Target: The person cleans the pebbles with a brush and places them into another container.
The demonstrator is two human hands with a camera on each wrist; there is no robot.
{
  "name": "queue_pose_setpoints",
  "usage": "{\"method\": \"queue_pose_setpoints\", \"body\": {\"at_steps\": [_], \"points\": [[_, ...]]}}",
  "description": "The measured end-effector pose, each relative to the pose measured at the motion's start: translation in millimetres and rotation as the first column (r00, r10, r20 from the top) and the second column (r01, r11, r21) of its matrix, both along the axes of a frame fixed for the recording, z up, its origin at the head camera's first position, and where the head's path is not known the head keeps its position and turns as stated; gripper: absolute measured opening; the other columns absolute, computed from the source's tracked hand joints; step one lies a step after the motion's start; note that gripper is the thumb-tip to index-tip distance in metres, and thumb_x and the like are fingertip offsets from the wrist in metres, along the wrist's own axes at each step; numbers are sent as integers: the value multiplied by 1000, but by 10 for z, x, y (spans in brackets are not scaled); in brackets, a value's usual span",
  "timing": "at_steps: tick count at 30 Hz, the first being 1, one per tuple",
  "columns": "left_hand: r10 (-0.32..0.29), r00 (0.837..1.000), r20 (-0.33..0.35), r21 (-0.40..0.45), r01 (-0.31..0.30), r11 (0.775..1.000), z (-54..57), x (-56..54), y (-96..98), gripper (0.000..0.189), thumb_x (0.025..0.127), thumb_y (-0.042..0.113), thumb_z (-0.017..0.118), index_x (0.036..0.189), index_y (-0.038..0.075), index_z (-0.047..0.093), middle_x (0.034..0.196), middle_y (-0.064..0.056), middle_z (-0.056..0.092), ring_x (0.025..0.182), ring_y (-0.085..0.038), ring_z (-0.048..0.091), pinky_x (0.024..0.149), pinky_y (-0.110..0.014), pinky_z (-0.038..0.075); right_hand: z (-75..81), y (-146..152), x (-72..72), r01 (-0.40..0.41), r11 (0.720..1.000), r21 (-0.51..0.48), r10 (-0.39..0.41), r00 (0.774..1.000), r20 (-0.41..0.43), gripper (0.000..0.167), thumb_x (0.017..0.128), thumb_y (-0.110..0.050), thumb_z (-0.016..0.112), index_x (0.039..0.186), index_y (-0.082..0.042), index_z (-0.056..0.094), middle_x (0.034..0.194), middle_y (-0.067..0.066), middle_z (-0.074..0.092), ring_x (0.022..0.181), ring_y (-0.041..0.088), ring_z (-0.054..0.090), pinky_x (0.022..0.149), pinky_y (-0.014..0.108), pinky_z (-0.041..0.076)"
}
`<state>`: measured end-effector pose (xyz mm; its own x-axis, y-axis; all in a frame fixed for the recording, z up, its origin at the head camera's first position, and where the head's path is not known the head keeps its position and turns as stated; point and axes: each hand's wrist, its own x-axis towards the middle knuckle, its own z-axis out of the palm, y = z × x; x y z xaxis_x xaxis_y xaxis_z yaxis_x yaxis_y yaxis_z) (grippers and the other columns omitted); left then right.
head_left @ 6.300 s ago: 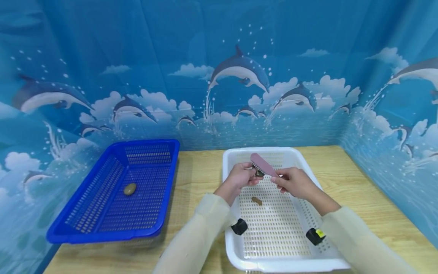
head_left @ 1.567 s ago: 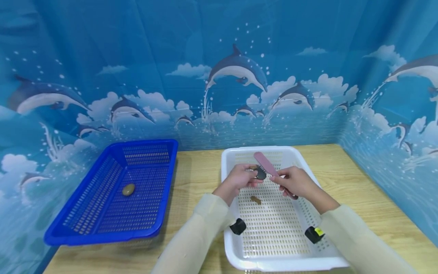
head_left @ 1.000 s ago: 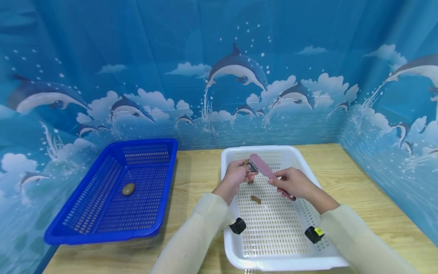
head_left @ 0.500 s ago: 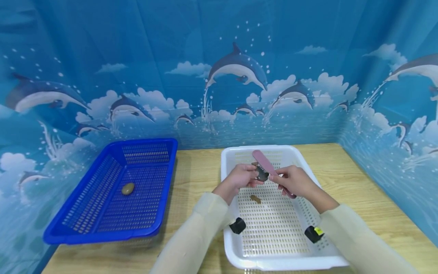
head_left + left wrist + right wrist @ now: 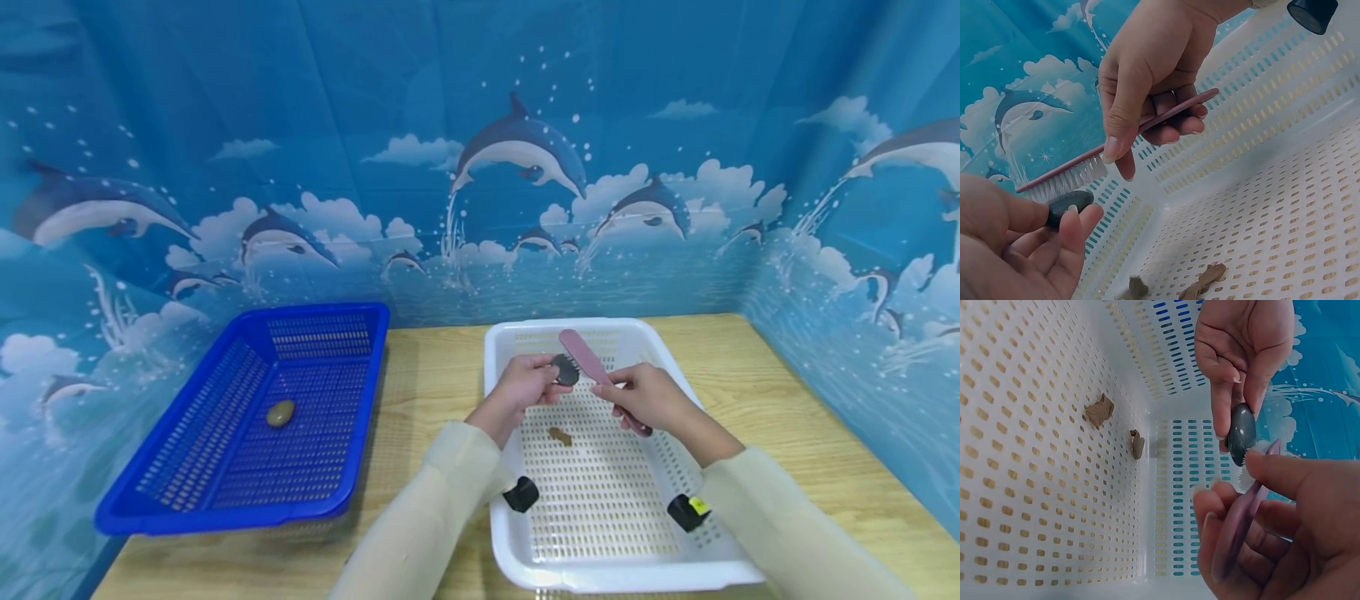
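Over the white basket, my left hand pinches a smooth dark grey stone between thumb and fingers. The left wrist view shows the stone from the side, glossy and oval. My right hand grips a pink-handled brush, its white bristles facing the stone. In the right wrist view the bristles are right at the stone's edge, and the handle lies across the curled fingers. A brown crumbly lump lies on the basket floor.
A second, smaller lump lies near the basket wall in the right wrist view. To the left, a blue basket holds one tan stone. Both baskets stand on a wooden table before a dolphin-print curtain.
The left hand has turned the stone, so its dark face shows; the brown patch beside it half a second ago is out of sight. The brush has shifted slightly back and forth.
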<state>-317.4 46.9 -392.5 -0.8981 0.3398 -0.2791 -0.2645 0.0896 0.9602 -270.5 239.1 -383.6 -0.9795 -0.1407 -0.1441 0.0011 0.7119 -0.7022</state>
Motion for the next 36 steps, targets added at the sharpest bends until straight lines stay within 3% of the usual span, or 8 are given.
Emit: {"method": "queue_pose_setpoints", "body": {"at_steps": [10,13,19,26,36], "points": [[101,994,33,58,-103,993,-1,-16,1,37,102,9,48,137,1,52,103,-12,71,73,-8,67,60,-15,54,6,-18,14,-23,1000,-13,23,1000,13,33,98,-28,60,118,-1,66,59,4,59,42,11,48,38,26,44],[107,994,32,75,-109,991,-4,-9,3,36,101,7,48,136,1,53,103,-14,71,73,-10,67,61,-16,56,-3,-25,18,-52,998,-19,52,999,8,29,98,-25,60,113,-2,68,59,4,58,42,11,46,38,25,43],[23,1000,20,45,-24,999,-19,7,-2,30,101,7,50,129,5,62,102,-14,72,75,-14,69,66,-21,59,-7,-30,24,-113,993,-25,113,993,-19,28,98,-24,60,112,-1,68,59,4,57,42,10,45,36,23,40],[-90,996,19,29,90,996,-24,24,-1,40,101,7,50,141,1,48,111,-18,69,88,-21,72,71,-26,60,7,-17,16,-83,997,-4,82,995,-55,29,100,-24,57,114,-1,67,59,4,55,44,12,46,36,23,39],[-106,994,23,44,105,993,-53,13,6,38,102,8,49,139,4,51,106,-14,71,82,-18,72,71,-25,60,42,-7,39,-31,999,-14,31,998,-54,35,100,-27,56,121,1,64,61,5,56,44,12,48,37,24,41]]}}
